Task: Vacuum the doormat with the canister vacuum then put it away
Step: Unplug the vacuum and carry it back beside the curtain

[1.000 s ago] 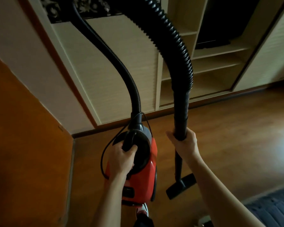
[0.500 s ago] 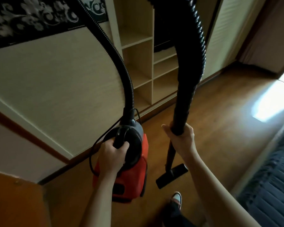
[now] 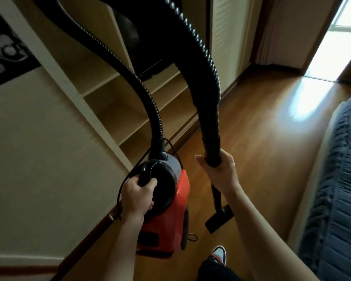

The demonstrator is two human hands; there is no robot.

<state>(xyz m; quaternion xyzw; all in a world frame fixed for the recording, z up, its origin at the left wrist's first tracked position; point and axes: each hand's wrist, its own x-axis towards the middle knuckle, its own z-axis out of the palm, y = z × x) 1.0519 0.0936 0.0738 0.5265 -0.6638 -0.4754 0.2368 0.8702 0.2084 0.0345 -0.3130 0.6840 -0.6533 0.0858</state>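
The red and black canister vacuum (image 3: 166, 226) hangs above the wooden floor, carried by its black top handle, on which my left hand (image 3: 137, 196) is shut. A ribbed black hose (image 3: 150, 102) loops up out of the frame and comes back down to the black wand (image 3: 212, 142). My right hand (image 3: 221, 172) is shut around the wand's lower end. Below it the black floor nozzle (image 3: 219, 219) hangs just over the floor. A thin black cord (image 3: 121, 191) loops beside my left hand. No doormat is in sight.
A pale wardrobe with open shelves (image 3: 130, 110) runs along the left. A bed with a blue quilt (image 3: 342, 179) fills the right side. Wooden floor (image 3: 272, 122) stretches between them to a bright doorway (image 3: 336, 47). My shoe (image 3: 219, 255) shows at the bottom.
The view has swung right along the wardrobe toward the doorway, and the bed has come further into sight. Both hands keep the same grips on the vacuum handle and wand.
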